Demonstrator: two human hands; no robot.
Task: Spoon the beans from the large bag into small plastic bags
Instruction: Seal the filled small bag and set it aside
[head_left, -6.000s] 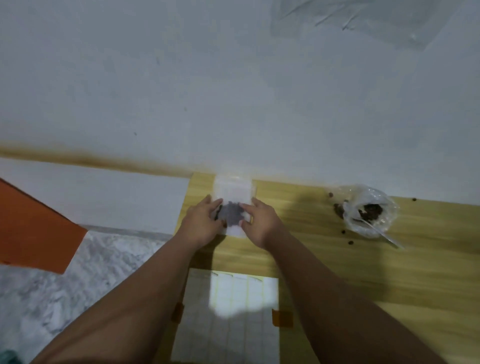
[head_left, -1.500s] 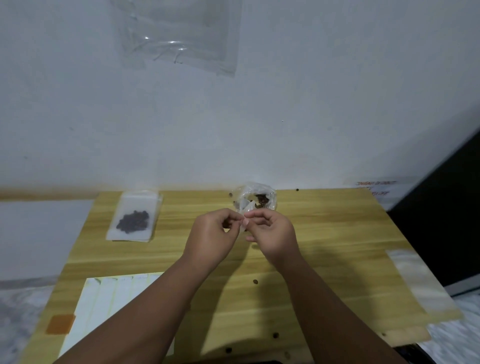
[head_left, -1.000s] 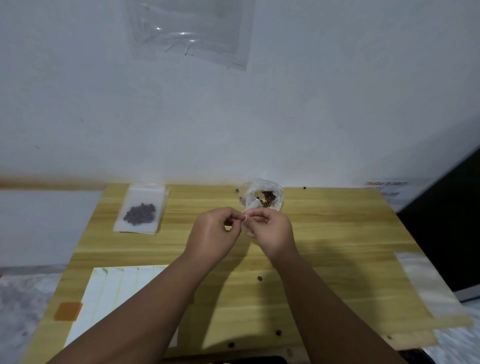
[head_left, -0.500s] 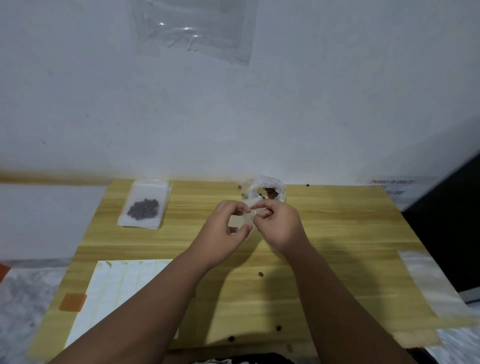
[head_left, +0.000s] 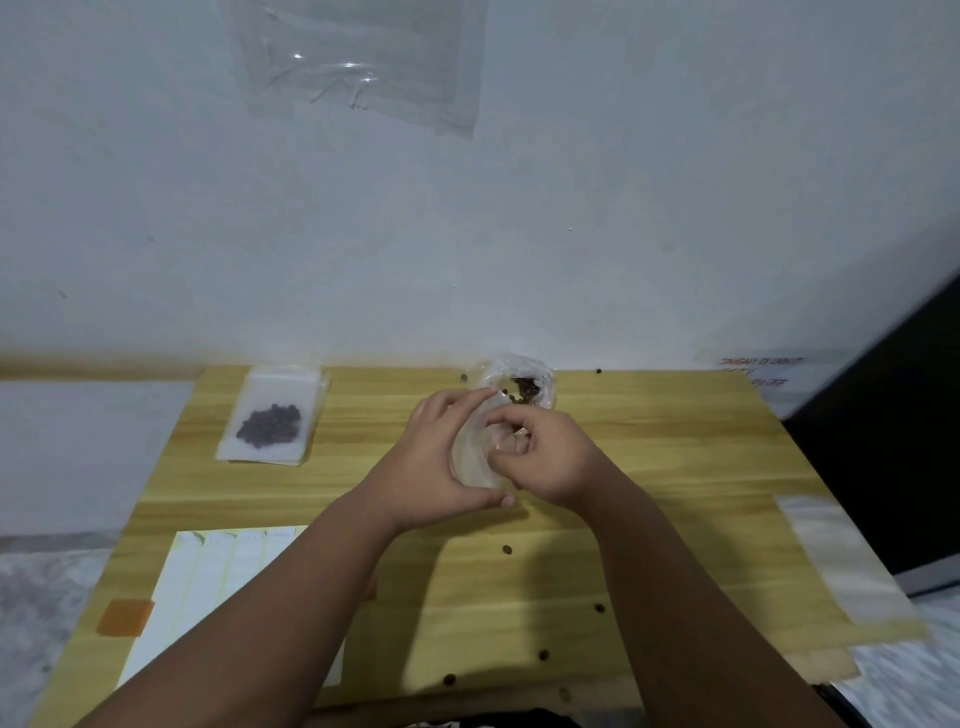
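Both hands meet over the middle of the wooden table (head_left: 649, 467). My left hand (head_left: 441, 457) holds a small clear plastic bag (head_left: 470, 457) between its spread fingers and thumb. My right hand (head_left: 540, 457) pinches the bag's other side with curled fingers. Just behind the hands sits the large clear bag (head_left: 524, 387) with dark beans inside; no spoon shows. A filled small bag (head_left: 270, 418) of dark beans lies flat at the table's far left.
Loose beans (head_left: 506, 549) dot the table, several near the front edge. A sheet of pale labels (head_left: 218, 582) with an orange tab lies at the front left. More clear plastic (head_left: 841, 561) lies at the right edge. The wall stands close behind.
The filled bag was laid down at the far left six seconds ago. Since then both hands came to the middle and worked a small empty bag, now spread wider between them.
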